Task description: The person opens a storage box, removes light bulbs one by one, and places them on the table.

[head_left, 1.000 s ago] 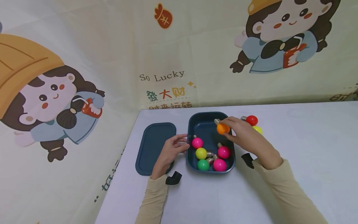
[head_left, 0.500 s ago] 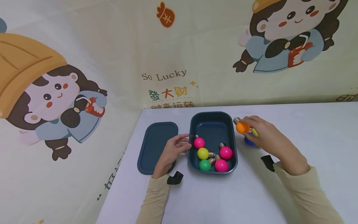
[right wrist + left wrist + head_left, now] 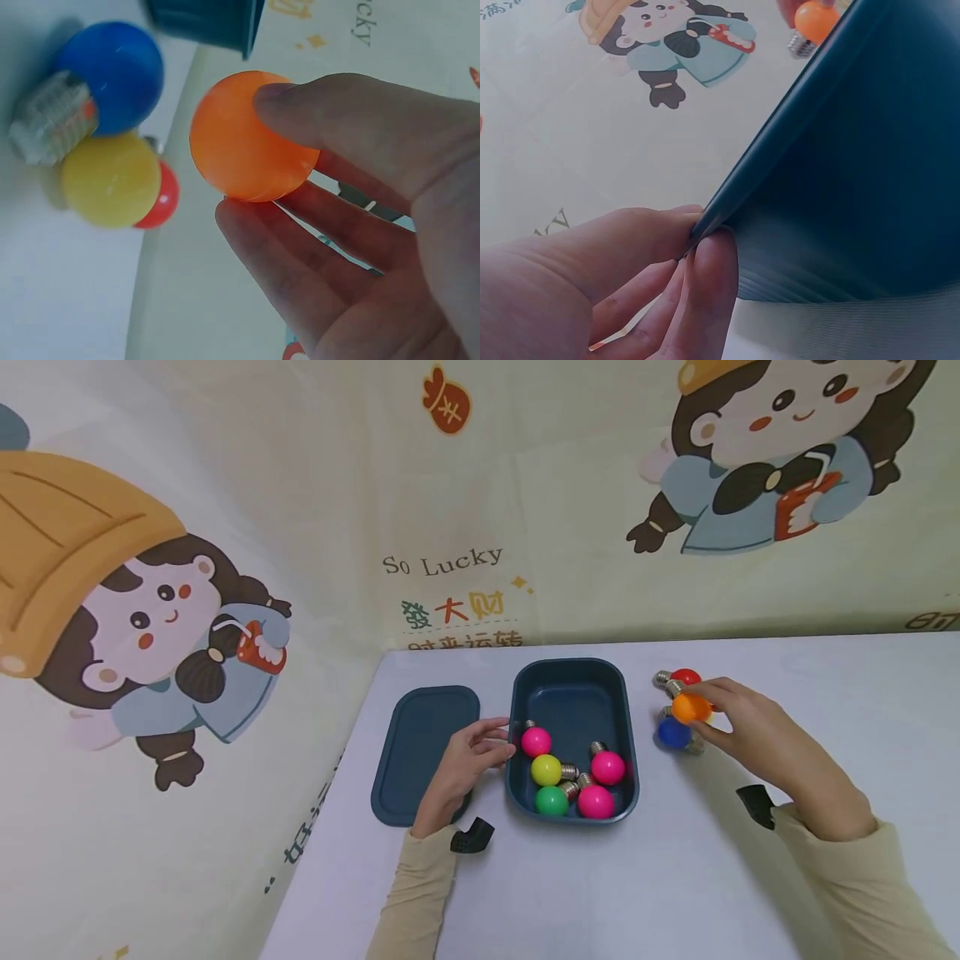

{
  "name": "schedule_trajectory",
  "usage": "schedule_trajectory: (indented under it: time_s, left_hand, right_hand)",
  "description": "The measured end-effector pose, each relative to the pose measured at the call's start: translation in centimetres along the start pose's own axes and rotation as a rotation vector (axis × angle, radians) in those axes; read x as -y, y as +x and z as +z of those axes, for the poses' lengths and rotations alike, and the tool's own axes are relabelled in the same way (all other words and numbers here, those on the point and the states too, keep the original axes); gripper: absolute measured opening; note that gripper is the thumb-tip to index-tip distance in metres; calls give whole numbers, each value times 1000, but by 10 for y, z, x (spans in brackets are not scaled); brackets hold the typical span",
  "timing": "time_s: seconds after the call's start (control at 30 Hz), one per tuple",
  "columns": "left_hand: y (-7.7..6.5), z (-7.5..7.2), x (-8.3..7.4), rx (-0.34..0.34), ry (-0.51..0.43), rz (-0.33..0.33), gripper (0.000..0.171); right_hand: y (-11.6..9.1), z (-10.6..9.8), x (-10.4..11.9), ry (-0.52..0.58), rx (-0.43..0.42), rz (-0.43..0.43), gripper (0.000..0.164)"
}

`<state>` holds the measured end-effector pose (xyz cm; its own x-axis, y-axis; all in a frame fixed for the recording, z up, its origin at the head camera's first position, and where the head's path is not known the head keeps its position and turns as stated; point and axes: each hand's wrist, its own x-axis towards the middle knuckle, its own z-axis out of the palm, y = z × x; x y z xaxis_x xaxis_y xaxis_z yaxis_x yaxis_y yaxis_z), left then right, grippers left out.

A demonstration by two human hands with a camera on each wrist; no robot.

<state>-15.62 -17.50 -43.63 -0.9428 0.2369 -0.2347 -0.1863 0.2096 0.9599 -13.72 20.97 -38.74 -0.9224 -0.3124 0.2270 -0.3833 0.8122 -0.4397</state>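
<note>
My right hand [image 3: 765, 739] pinches an orange light bulb [image 3: 692, 708] between thumb and fingers, off to the right of the dark blue box [image 3: 570, 668]. Close to it on the table are a blue bulb [image 3: 112, 75], a yellow bulb [image 3: 112, 180] and a red bulb [image 3: 686, 676]. With thumb and finger, my left hand [image 3: 465, 768] grips the left rim of the box [image 3: 780, 124]. Inside the box lie several bulbs: pink bulbs [image 3: 596, 802], a yellow bulb [image 3: 546, 769] and a green bulb [image 3: 551, 801].
A flat dark blue lid [image 3: 423, 743] lies left of the box, partly behind my left hand. The white table [image 3: 562, 902] ends at the back against a printed cloth [image 3: 585, 527] with cartoon figures.
My right hand has carried the orange bulb from above the box out to the right, over the other loose bulbs. The left hand has stayed at the rim.
</note>
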Motion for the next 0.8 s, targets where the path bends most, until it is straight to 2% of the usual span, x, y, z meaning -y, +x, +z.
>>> schedule_trajectory:
  time_s: [0.53, 0.7, 0.8]
  left_hand:
    - [-1, 1, 0, -3, 12, 9, 50]
    - [-1, 1, 0, -2, 11, 15, 50]
    - [-1, 2, 0, -5, 13, 11, 49]
  right_hand:
    - [-14, 1, -39, -12, -53, 3, 47]
    - [-15, 1, -45, -16, -23, 35, 46]
    - [-16, 1, -49, -15, 26, 72, 46]
